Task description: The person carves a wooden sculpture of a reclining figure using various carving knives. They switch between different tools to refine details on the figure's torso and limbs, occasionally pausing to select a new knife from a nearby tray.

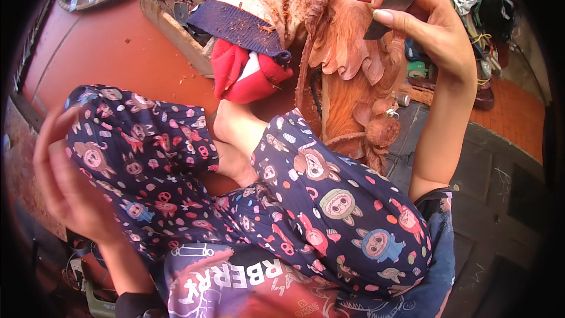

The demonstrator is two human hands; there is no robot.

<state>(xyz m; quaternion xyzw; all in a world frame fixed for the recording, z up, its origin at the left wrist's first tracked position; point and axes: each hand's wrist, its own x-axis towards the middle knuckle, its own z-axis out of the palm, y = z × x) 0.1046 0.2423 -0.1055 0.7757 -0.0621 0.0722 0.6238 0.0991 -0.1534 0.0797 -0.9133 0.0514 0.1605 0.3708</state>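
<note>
Dark shirt [438, 241] with pinkish-red front, bold white capital lettering [212, 285] across it, broken by folds, smaller pale lettering [307, 308] lower down, only partly legible, dark panelled surface [465, 200] at right, thin whitish scrawls [502, 180], unreadable as words

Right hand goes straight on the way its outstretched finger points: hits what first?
Likely the carving: its wood lies next in line, left of the right hand in the picture. Depth is unclear; it may pass above.
</note>
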